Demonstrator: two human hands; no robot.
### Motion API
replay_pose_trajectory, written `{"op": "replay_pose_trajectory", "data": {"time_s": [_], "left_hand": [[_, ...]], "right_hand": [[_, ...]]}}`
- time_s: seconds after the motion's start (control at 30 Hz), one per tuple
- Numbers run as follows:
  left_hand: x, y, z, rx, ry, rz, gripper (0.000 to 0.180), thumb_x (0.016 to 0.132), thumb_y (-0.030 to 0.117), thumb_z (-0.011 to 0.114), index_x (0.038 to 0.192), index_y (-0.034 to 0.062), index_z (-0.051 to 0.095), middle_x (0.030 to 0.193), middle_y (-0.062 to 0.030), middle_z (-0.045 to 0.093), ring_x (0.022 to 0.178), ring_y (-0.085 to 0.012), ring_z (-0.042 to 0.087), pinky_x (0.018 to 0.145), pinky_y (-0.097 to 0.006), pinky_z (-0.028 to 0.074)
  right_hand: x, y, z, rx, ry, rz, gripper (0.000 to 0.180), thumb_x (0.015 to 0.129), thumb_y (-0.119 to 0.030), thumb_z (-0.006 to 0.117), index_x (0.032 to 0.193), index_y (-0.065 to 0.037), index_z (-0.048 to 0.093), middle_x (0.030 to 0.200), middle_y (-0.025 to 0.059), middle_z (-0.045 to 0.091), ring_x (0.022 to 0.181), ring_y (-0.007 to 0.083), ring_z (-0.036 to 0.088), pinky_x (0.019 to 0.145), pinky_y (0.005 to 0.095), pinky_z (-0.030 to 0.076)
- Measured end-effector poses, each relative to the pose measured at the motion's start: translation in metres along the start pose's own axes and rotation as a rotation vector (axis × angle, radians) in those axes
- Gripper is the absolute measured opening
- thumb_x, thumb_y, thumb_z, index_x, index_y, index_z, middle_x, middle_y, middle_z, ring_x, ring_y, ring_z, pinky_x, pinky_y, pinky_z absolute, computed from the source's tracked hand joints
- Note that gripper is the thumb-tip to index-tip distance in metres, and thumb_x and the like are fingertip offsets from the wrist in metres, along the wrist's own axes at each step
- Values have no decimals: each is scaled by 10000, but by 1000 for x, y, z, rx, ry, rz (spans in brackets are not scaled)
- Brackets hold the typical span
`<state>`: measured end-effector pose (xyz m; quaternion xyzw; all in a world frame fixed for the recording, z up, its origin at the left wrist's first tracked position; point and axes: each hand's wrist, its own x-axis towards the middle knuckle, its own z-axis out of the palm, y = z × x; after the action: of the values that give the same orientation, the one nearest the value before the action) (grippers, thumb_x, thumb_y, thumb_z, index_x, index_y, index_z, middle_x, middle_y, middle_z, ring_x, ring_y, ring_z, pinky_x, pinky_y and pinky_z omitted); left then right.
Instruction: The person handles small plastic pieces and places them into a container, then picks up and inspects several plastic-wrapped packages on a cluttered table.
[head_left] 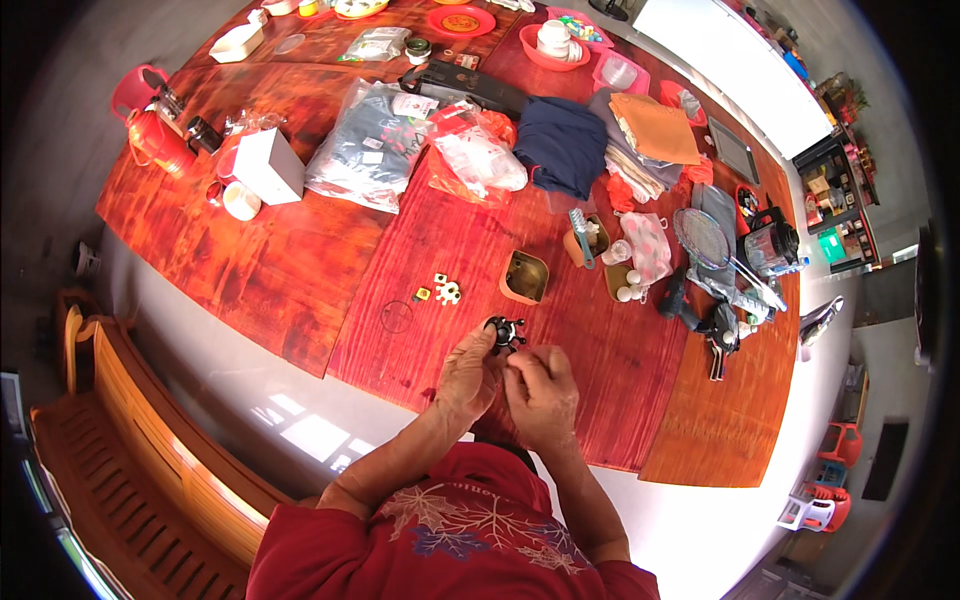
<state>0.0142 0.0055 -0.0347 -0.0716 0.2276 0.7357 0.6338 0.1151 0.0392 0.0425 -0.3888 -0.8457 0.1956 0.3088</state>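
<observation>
In front of me, over the near part of the red wooden table [375, 360], my left hand [470, 372] is closed round a small black pronged piece [503, 331]. It has a rounded body with short knobbed arms sticking out to the right. Just beside it, my right hand [542, 397] has its thumb and fingers pinched together below the prongs; anything between them is too small to make out. Farther left lie a cream pronged piece [448, 292] and a small yellow-and-dark block [423, 294]. A thin dark loop [397, 317] rests nearby.
An open tan box [525, 277] stands beyond my hands. To its right are a second box holding a blue brush [581, 238] and a racket [702, 238]. Bagged clothes [372, 145] and folded dark cloth [562, 145] lie farther back. A wooden bench [150, 470] stands left.
</observation>
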Motion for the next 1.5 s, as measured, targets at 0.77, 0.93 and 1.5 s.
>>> {"op": "replay_pose_trajectory", "data": {"time_s": [0.77,0.93,1.5], "left_hand": [[-16,6,17,133,68,-35,181,943,145,474,994,24,597,993,-64,628,928,-156,601,826,-278,492],[-7,-1,-13,31,64,-85,196,944,147,468,1005,11,595,989,-86,633,901,-185,611,833,-328,502],[29,-6,-25,147,335,-94,187,923,225,516,991,72,599,926,-68,651,771,-212,623,681,-370,532]], "right_hand": [[5,18,8,-141,-88,-170,210,704,-72,666,911,-64,625,885,80,518,808,264,562,637,356,500],[5,21,0,102,-30,8,246,714,-12,670,950,-50,614,882,99,521,826,272,550,660,365,478],[-67,68,-24,1146,-656,854,288,834,-107,544,1095,16,560,1107,66,562,1026,166,526,894,298,424]]}}
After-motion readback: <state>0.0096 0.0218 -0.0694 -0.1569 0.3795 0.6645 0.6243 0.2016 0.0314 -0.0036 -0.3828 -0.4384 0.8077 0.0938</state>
